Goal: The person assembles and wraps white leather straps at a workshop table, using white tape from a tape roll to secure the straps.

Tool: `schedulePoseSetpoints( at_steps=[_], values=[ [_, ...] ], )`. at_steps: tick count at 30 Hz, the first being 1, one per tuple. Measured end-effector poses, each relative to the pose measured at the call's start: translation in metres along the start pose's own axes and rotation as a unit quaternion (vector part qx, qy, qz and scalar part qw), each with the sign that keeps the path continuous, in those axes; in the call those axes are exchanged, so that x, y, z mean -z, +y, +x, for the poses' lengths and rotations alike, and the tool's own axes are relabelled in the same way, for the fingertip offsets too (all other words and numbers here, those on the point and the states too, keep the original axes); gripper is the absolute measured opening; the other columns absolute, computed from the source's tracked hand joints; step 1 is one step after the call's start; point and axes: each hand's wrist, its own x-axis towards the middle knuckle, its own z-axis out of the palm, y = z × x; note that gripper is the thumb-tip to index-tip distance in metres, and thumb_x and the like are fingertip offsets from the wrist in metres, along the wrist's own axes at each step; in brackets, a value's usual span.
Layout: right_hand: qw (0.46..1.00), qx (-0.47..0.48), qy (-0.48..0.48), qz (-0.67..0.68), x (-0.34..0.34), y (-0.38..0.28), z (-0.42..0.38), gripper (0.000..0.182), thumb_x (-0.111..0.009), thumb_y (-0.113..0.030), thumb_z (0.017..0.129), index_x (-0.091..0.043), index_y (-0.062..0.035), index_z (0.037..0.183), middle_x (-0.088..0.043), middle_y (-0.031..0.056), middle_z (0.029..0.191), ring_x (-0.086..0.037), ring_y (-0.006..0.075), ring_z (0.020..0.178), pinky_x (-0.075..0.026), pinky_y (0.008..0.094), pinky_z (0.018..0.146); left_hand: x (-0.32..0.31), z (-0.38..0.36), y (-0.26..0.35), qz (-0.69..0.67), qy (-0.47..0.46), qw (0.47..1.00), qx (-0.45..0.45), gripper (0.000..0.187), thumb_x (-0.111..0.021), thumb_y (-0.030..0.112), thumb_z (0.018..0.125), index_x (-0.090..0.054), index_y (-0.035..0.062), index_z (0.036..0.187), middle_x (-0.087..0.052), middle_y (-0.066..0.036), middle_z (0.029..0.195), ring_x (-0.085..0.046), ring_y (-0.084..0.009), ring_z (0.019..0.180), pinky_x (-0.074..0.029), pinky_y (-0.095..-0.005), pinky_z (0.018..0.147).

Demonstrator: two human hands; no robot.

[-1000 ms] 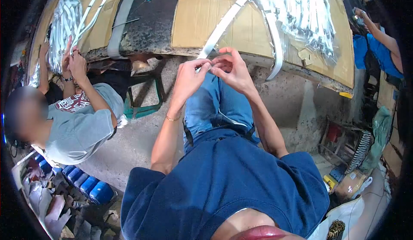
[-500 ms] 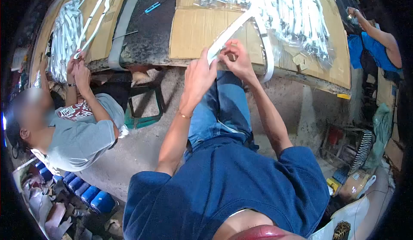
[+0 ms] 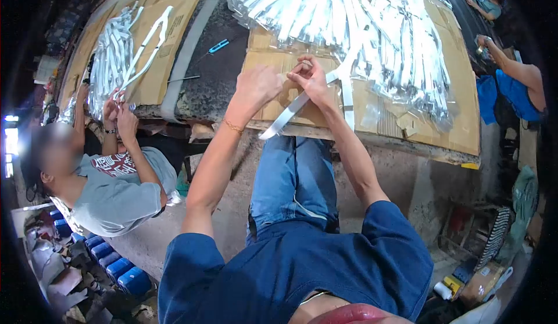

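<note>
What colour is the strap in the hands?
White; the strap shows best in the head view, against the brown cardboard.

shirt: navy blue, short sleeves | trousers: blue jeans | left wrist: thin gold bracelet [image 3: 233, 127]

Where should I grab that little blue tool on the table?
Grip the blue tool around its blue handle, coming from above. It lies flat and alone on the dark table strip, clear of the cardboard, so that is probably easiest. Its thin tip looks harder to pinch.

Bagged strips [image 3: 325, 10] crowd beyond; cardboard [image 3: 279, 62] bare nearby.
</note>
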Motion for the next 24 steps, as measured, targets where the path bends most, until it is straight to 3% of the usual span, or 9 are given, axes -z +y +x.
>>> schedulePoseSetpoints(
  at_steps=[2,5,7,8,10,15,17,24],
  values=[
    [1.0,0.021,-0.011,0.015,-0.001,0.013,0.011,0.04,-0.071,0.002,0.081,-0.047,-0.0023,0.113,-0.063,0.0015,0.079,-0.059,0.0066,0.071,-0.049,0.0196,0.064,0.007,0.005,-0.007,0.035,-0.018,0.999,0.02,0.041,-0.061,0.042,0.084,-0.07,0.0021,0.085,-0.067,-0.023,0.085,-0.067,-0.0376,0.082,-0.053,-0.0458,0.074],
    [0.999,-0.024,0.017,0.032,-0.002,0.009,0.016,0.041,-0.071,0.0,0.081,-0.047,-0.0032,0.114,-0.061,-0.0003,0.077,-0.058,0.0066,0.069,-0.046,0.0194,0.062,0.012,0.007,-0.023,0.076,-0.03,0.995,0.048,0.044,-0.061,0.045,0.084,-0.07,0.0016,0.085,-0.067,-0.023,0.085,-0.067,-0.0375,0.082,-0.054,-0.0459,0.074],
    [0.996,-0.028,-0.016,-0.081,-0.008,0.009,0.017,0.045,-0.071,0.002,0.081,-0.045,-0.0039,0.117,-0.064,0.0035,0.076,-0.06,0.0092,0.069,-0.048,0.022,0.062,0.013,0.011,-0.032,0.088,-0.023,0.995,0.052,0.046,-0.06,0.046,0.084,-0.07,0.0012,0.084,-0.068,-0.023,0.085,-0.068,-0.0377,0.082,-0.054,-0.0461,0.073],
    [0.996,-0.03,-0.017,-0.079,-0.012,0.01,0.017,0.045,-0.071,0.002,0.081,-0.045,-0.0039,0.117,-0.064,0.0035,0.076,-0.06,0.0092,0.069,-0.048,0.022,0.062,0.012,0.013,-0.035,0.098,-0.038,0.992,0.075,0.044,-0.061,0.046,0.084,-0.071,0.0034,0.09,-0.068,-0.02,0.089,-0.068,-0.0364,0.085,-0.053,-0.0461,0.076],
    [0.978,-0.034,0.012,-0.205,-0.027,0.005,0.021,0.047,-0.074,-0.002,0.079,-0.045,-0.0029,0.117,-0.065,0.005,0.073,-0.058,0.0091,0.066,-0.045,0.0237,0.059,0.011,0.018,-0.041,0.107,-0.051,0.988,0.099,0.043,-0.062,0.046,0.084,-0.071,0.0056,0.095,-0.069,-0.017,0.093,-0.067,-0.0351,0.088,-0.052,-0.0461,0.079],
    [0.971,-0.034,0.067,-0.226,-0.045,0.007,0.029,0.046,-0.074,-0.005,0.078,-0.046,-0.0024,0.115,-0.068,0.0083,0.074,-0.056,0.0102,0.063,-0.045,0.0275,0.059,0.013,0.033,-0.052,0.184,-0.04,0.977,0.097,0.042,-0.061,0.046,0.083,-0.072,0.0079,0.095,-0.069,-0.015,0.096,-0.068,-0.0303,0.091,-0.033,-0.0549,0.097],
    [0.973,-0.037,0.074,-0.214,-0.046,0.008,0.027,0.043,-0.071,-0.009,0.078,-0.048,-0.0023,0.113,-0.07,0.0113,0.078,-0.064,0.017,0.068,-0.05,0.0318,0.066,0.012,0.034,-0.057,0.188,-0.039,0.977,0.099,0.042,-0.061,0.046,0.083,-0.072,0.0081,0.094,-0.07,-0.015,0.096,-0.068,-0.0301,0.09,-0.032,-0.056,0.098],
    [0.966,-0.001,0.081,-0.247,-0.051,0.02,0.022,0.039,-0.069,-0.01,0.079,-0.048,-0.0051,0.111,-0.069,0.0113,0.075,-0.067,0.0261,0.073,-0.05,0.0386,0.065,0.011,0.039,-0.051,0.204,-0.056,0.969,0.13,0.042,-0.065,0.049,0.078,-0.074,0.0105,0.091,-0.071,-0.011,0.092,-0.069,-0.0272,0.088,-0.03,-0.0552,0.096]
  ],
)
